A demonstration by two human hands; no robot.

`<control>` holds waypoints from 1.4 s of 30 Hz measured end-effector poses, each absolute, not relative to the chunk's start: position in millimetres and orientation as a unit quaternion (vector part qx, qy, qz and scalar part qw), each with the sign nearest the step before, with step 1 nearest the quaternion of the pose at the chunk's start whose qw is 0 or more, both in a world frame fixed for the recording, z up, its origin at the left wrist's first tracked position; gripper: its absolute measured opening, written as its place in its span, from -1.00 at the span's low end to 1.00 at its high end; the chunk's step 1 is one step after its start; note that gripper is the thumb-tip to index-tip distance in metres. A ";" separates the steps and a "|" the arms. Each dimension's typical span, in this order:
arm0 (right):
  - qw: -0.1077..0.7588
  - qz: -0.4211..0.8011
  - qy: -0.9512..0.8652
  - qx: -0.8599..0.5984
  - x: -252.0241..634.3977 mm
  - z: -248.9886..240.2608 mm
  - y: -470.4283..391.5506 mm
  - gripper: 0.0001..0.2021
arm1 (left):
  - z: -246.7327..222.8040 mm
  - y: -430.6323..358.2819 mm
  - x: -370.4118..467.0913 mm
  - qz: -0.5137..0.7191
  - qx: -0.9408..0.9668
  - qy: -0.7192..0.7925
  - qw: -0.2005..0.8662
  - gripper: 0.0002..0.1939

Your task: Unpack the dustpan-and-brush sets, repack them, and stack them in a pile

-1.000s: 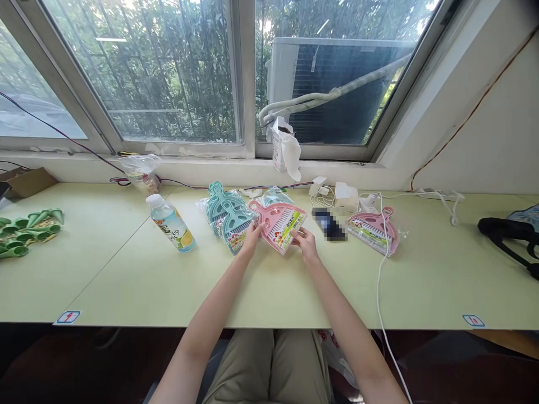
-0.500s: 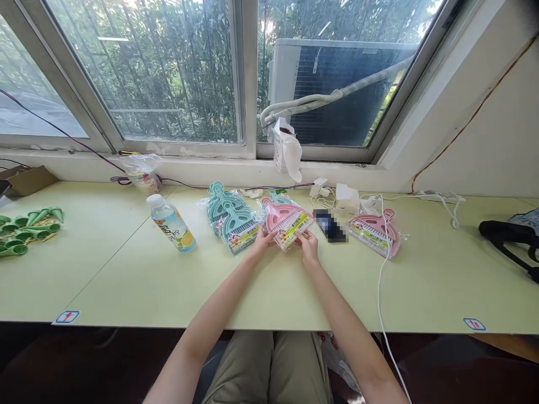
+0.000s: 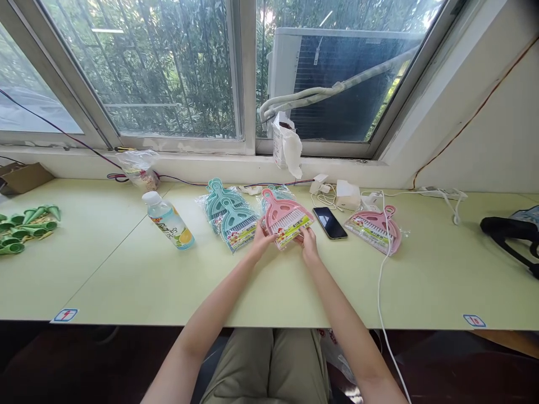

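Observation:
A pink dustpan and brush set (image 3: 286,216) in clear packaging with a yellow-green label is held between my two hands. My left hand (image 3: 261,240) grips its lower left edge, thumb on top. At the lower right edge my right hand (image 3: 309,242) is closed on it; some of the fingers are hidden beneath. Just left of my left hand lie green packaged dustpan sets (image 3: 238,221), overlapping one another. Behind the pink set, another green packaged set (image 3: 280,192) is partly covered. To the right, further pink packaged dustpan sets (image 3: 374,227) lie under a white cable.
A drink bottle (image 3: 170,220) lies tilted on the left of the table. Right of my hands is a phone (image 3: 330,223). The white cable (image 3: 380,280) runs over the front edge. Green cone-shaped pieces (image 3: 29,227) sit far left, a black strap (image 3: 511,238) far right.
Both hands keep their hold on the pink set, which stays in nearly the same place. The view has shifted slightly, and the other things on the table have not moved.

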State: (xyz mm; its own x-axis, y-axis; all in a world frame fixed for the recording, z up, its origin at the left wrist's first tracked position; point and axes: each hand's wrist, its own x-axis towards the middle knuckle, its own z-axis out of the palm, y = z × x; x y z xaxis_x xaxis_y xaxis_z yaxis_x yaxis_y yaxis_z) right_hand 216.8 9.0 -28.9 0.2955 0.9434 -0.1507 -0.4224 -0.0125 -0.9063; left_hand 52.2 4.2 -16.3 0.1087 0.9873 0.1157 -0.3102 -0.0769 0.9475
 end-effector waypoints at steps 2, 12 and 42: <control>0.661 0.518 -0.243 -0.486 222.3 -30.2 12.0 -0.73 | -16.4 3.5 52.3 0.553 0.491 0.347 0.576 -0.11; 0.651 0.552 -0.172 -0.493 236.3 -32.2 11.8 -0.66 | -15.7 -3.6 53.3 0.522 0.558 0.295 0.574 -0.12; 0.700 0.514 -0.300 -0.394 221.9 -21.8 6.7 -0.63 | -8.7 -15.5 61.6 0.469 0.464 0.300 0.689 0.06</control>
